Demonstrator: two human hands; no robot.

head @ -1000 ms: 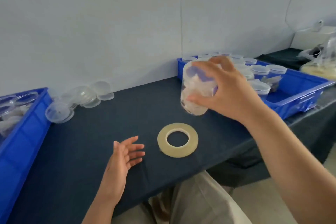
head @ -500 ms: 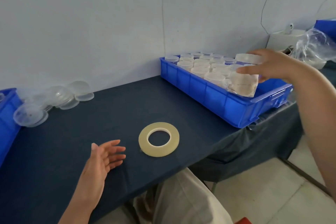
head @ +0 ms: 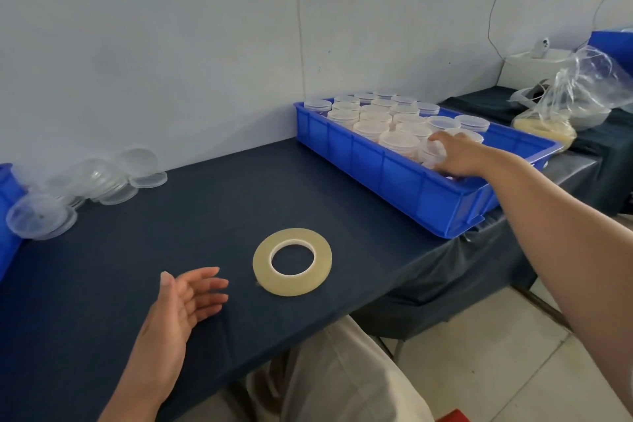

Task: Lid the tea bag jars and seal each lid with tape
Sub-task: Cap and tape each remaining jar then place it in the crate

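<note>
My right hand [head: 457, 155] reaches into the blue bin [head: 394, 168] at the right and grips a clear lidded jar [head: 432, 153], set down among several other lidded jars [head: 371, 113]. My left hand [head: 181, 298] rests on its edge on the dark table, palm up, fingers relaxed, holding nothing. A roll of clear tape [head: 292, 261] lies flat on the table just right of that hand. Loose clear lids [head: 102, 178] are piled at the back left by the wall.
A second blue bin [head: 7, 212] shows at the left edge. A clear plastic bag [head: 575, 96] sits on the side table at the far right, with a white box [head: 534, 62] behind it. The table's front edge runs over my lap.
My right hand carried the jar from above the tape to the right and lowered it into the blue bin. My left hand stayed where it was. The view swung right.
</note>
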